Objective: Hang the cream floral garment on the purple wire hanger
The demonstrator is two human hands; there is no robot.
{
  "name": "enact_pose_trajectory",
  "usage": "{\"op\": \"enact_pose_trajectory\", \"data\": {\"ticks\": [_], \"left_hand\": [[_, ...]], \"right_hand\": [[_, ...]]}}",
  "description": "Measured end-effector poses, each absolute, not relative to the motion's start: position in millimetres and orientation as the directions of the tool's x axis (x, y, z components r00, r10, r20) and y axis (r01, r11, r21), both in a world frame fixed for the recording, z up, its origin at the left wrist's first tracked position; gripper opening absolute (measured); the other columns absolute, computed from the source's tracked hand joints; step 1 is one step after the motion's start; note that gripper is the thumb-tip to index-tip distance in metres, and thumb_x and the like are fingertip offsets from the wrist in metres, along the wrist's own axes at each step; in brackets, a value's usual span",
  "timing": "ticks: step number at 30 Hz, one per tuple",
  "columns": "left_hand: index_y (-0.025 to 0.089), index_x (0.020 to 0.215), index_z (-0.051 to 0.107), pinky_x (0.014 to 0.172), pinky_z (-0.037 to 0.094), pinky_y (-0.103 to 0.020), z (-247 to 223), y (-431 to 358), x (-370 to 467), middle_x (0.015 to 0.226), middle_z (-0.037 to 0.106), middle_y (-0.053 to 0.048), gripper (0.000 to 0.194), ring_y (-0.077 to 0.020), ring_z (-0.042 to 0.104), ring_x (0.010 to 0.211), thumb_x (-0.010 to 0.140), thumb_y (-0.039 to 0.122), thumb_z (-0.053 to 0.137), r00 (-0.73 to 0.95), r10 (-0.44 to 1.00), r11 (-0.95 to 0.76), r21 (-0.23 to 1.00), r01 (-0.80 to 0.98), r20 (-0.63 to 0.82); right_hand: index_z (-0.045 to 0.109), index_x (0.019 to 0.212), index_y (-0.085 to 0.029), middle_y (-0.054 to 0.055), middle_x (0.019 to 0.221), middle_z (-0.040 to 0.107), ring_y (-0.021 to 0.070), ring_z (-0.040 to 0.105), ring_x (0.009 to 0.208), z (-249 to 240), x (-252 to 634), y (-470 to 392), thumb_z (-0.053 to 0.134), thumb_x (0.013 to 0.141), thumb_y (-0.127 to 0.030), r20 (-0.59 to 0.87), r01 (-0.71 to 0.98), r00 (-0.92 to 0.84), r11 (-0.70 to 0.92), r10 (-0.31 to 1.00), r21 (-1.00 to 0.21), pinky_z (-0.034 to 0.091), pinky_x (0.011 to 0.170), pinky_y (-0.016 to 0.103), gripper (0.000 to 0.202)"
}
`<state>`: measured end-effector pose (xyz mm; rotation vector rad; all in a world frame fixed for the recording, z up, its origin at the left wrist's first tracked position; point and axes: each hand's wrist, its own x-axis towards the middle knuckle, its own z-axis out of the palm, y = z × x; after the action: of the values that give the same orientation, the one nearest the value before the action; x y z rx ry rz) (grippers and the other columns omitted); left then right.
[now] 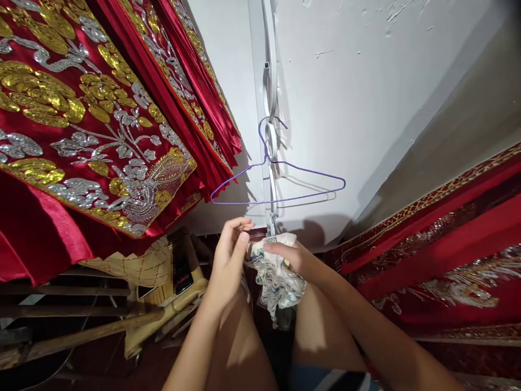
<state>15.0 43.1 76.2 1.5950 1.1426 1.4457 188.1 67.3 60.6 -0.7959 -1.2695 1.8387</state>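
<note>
A bunched, ruffled white cloth with a faint coloured pattern [279, 282] hangs from my right hand [291, 256], whose thumb and fingers are closed on its upper part. Just left of the cloth is my left hand [233, 251], with its thumb raised and its fingers curved apart; nothing shows between them. Above both hands a purple wire hanger [279, 200] hangs with no garment on it, its hook on a white ringed strip [272, 98] against the wall.
Red cloths with gold and silver sequins [101, 125] hang at the upper left. Another red embroidered cloth [448, 271] is at the right. Wooden furniture [150, 320] stands at the lower left, beside my legs.
</note>
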Motion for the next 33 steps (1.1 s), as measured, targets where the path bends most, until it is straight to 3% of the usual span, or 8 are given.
{"op": "enact_pose_trajectory", "data": {"ticks": [4,7,11,17,23,28,31,33], "left_hand": [[0.023,0.125,0.064,0.113,0.038,-0.043,83.9,73.4,1.9,0.126,0.068,-0.011,0.059,-0.0281,0.059,0.125,0.103,0.063,0.028,0.304,0.895,-0.353,0.935,0.029,0.328],[0.023,0.133,0.060,0.106,0.044,-0.045,80.5,77.9,5.7,0.118,0.072,-0.013,0.080,-0.0298,0.064,0.113,0.096,0.076,0.013,0.625,0.764,-0.172,0.984,-0.044,0.161],[0.020,0.094,0.069,0.085,0.050,-0.036,51.7,54.5,6.9,0.091,0.069,-0.010,0.083,-0.0251,0.063,0.089,0.090,0.085,0.017,0.717,0.693,-0.137,0.962,0.234,-0.076],[0.022,0.060,0.049,0.060,0.041,-0.027,9.1,26.6,-23.7,0.063,0.051,0.000,0.066,-0.0166,0.048,0.063,0.091,0.079,0.036,0.598,0.788,-0.231,0.830,0.508,-0.146],[0.021,0.070,0.061,0.070,0.043,-0.030,24.1,53.4,-65.3,0.066,0.061,-0.002,0.046,-0.0201,0.056,0.065,0.096,0.057,0.049,0.534,0.838,-0.397,0.543,0.740,-0.116],[0.020,0.084,0.068,0.091,0.045,-0.038,50.8,86.0,-90.3,0.094,0.072,-0.010,0.039,-0.0267,0.064,0.094,0.101,0.044,0.042,0.432,0.900,-0.423,0.374,0.825,0.065],[0.019,0.093,0.073,0.102,0.045,-0.040,59.2,99.3,-94.9,0.119,0.072,-0.014,0.042,-0.0287,0.064,0.112,0.100,0.046,0.042,0.399,0.910,-0.406,0.452,0.794,0.116],[0.018,0.092,0.074,0.104,0.045,-0.039,61.5,103.9,-94.6,0.124,0.071,-0.014,0.045,-0.0298,0.065,0.115,0.098,0.049,0.042,0.358,0.926,-0.367,0.498,0.786,0.117]], "right_hand": [[0.070,0.082,-0.017,0.002,0.077,0.067,0.0185,0.060,0.077,80.2,176.8,53.9,0.087,0.069,-0.046,-0.093,-0.150,-0.673,-0.258,0.734,-0.954,0.050,0.073,0.030,0.036],[0.070,0.082,-0.015,0.001,0.079,0.067,0.0141,0.058,0.071,86.8,173.3,37.5,0.094,0.058,-0.041,-0.179,-0.038,-0.851,-0.398,0.494,-0.917,0.049,0.067,0.025,0.043],[0.070,0.081,-0.013,0.000,0.076,0.066,0.0119,0.059,0.066,101.8,189.6,25.7,0.088,0.066,-0.032,-0.198,0.116,-0.961,-0.365,0.194,-0.924,0.049,0.063,0.021,0.029],[0.070,0.079,-0.016,-0.001,0.071,0.065,0.0135,0.056,0.062,131.6,241.9,43.8,0.068,0.078,-0.022,-0.304,0.388,-0.812,0.073,0.498,-0.919,0.044,0.055,0.021,0.007],[0.070,0.080,-0.020,0.000,0.068,0.060,0.0164,0.052,0.062,120.4,273.1,78.0,0.067,0.077,-0.023,0.093,0.517,-0.405,0.312,0.910,-0.797,0.040,0.057,0.027,0.006],[0.059,0.138,-0.022,0.004,0.083,0.067,0.0183,0.053,0.062,86.4,268.8,112.2,0.066,0.086,-0.044,0.181,0.547,-0.135,0.225,0.974,-0.806,0.046,0.065,0.033,0.057],[0.060,0.139,-0.025,0.010,0.121,0.069,0.0277,0.063,0.101,65.8,261.2,135.0,0.059,0.088,-0.041,0.234,0.549,-0.153,0.280,0.960,-0.788,0.046,0.091,0.039,0.053],[0.068,0.122,-0.025,0.007,0.120,0.070,0.0280,0.061,0.108,57.4,257.7,146.1,0.055,0.088,-0.038,0.220,0.562,-0.157,0.270,0.963,-0.782,0.044,0.094,0.037,0.039]]}}
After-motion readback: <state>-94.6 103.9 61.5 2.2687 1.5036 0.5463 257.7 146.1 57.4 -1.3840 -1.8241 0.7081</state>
